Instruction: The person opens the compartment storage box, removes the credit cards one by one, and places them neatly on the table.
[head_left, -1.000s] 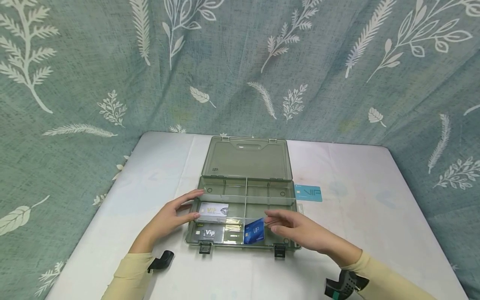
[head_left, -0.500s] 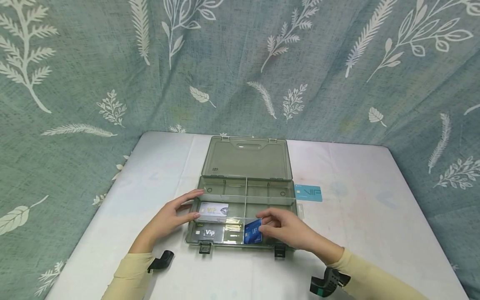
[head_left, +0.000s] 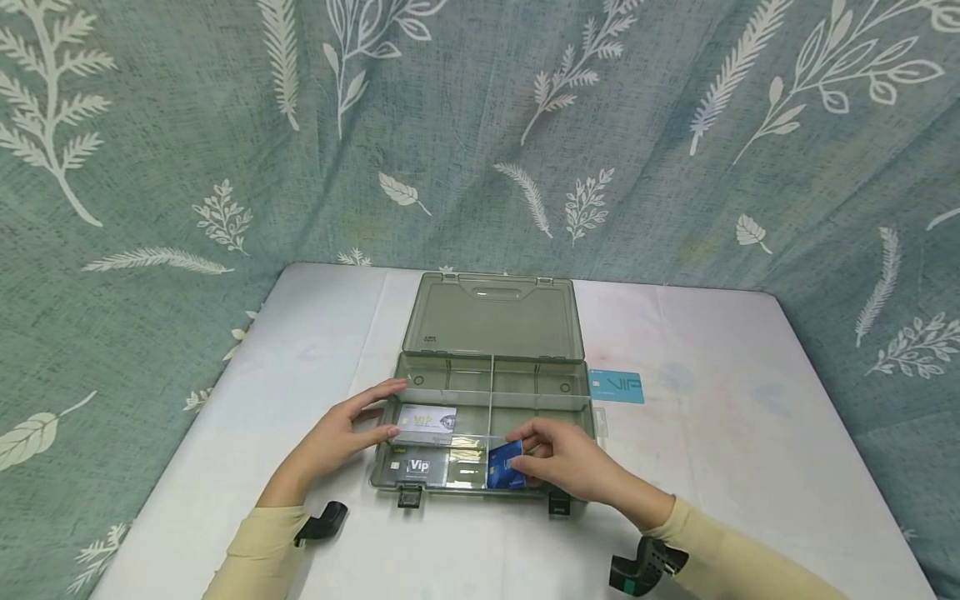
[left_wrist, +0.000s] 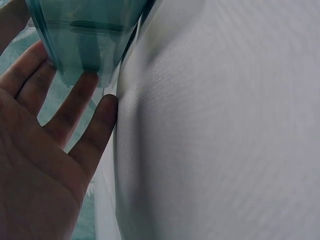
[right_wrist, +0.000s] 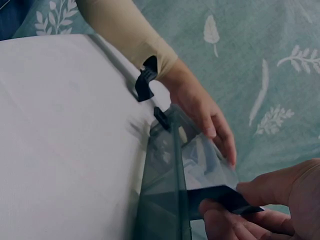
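Observation:
A green see-through organizer box (head_left: 542, 422) lies on the table, split into compartments, its lid (head_left: 495, 317) folded back. My right hand (head_left: 573, 462) pinches a blue VIP card (head_left: 501, 467) between thumb and fingers. This card is tilted inside the front right compartment, near the middle divider; the fingers cover part of it. My left hand (head_left: 337, 437) steadies the box's left side; in the left wrist view its fairly straight fingers touch the wall. A white VIP card (head_left: 424, 421) lies in the middle left compartment. In the front left one are a grey Vip card (head_left: 412, 468) and a gold card (head_left: 467, 471).
A light blue VIP card (head_left: 617, 387) lies on the white tablecloth, just right of the box. Two dark latches, a left latch (head_left: 409, 497) and a right latch (head_left: 559, 502), stick out at the box's front. Patterned green cloth (head_left: 480, 167) hangs behind the table.
My right hand has moved left and closed its thumb and fingers onto the blue card, which leaned unheld against the divider a second ago. The left hand has stayed in place.

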